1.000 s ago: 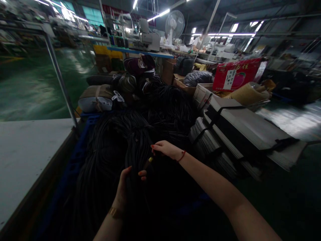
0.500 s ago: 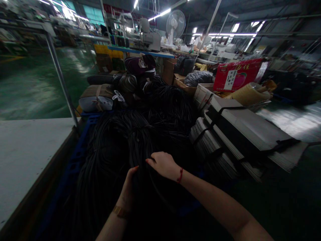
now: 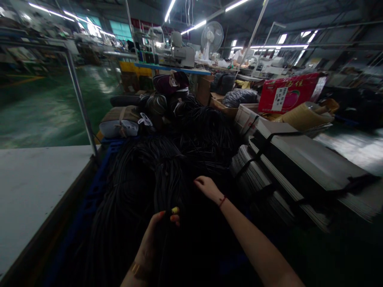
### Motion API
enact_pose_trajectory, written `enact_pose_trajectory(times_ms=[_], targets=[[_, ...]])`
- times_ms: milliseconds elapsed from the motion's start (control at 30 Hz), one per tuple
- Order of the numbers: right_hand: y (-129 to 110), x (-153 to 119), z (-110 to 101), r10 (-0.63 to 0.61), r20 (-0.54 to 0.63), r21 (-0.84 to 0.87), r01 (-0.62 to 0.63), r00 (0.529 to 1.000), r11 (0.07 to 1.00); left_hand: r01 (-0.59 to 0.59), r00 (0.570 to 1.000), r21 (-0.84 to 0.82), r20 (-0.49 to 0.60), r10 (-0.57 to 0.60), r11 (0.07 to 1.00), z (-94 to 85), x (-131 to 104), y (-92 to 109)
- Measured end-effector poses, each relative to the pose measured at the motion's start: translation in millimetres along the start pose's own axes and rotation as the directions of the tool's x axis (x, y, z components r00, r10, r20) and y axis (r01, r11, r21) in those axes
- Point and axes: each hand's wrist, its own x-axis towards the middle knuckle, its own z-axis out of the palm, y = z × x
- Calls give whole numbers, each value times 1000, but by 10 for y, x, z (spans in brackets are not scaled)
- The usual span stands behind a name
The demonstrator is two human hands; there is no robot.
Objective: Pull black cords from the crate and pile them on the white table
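Observation:
My left hand [image 3: 155,225] is closed round black strips at the near end of a long tied bundle of black strips [image 3: 169,175]. A small yellow band [image 3: 175,210] shows at its fingers. Right of that bundle, my right hand [image 3: 208,189] is held apart from it with thumb and fingers pinched together. Whether a strip is between them is lost in the dark. More looped black strips [image 3: 209,127] are heaped behind, and a further bundle [image 3: 115,199] lies to the left.
The heap rests on a blue pallet [image 3: 94,185]. Strapped stacks of grey sheets [image 3: 311,153] stand at right, near a red box [image 3: 289,93]. Rolled fabric [image 3: 119,121] lies behind. At left are a white tabletop [image 3: 38,183] and a metal post [image 3: 79,95]. A person [image 3: 241,56] is far back.
My right hand has left the bundle and moved to the right. My left hand sits slightly lower, and the yellow band has come into sight. The view has shifted slightly.

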Motion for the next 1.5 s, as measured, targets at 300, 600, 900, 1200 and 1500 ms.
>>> enact_pose_trajectory(times_ms=[300, 600, 900, 1200, 1500], targets=[[645, 493, 424, 170, -217, -278, -228, 961, 933, 1, 1000, -39, -15, -2, 999, -77, 45, 68], [772, 586, 397, 236, -239, -316, -305, 942, 898, -11, 996, -17, -84, 9, 1000, -17, 53, -28], [626, 533, 284, 274, -221, -286, -330, 936, 900, -31, 993, -29, -118, 27, 999, 63, -19, -87], [213, -26, 157, 250, -141, -6, -253, 958, 967, -31, 987, 17, -157, 33, 999, 28, 31, -139], [-536, -1628, -34, -73, 90, 559, 10, 993, 829, 43, 999, -8, -26, -44, 999, 65, 120, -132]])
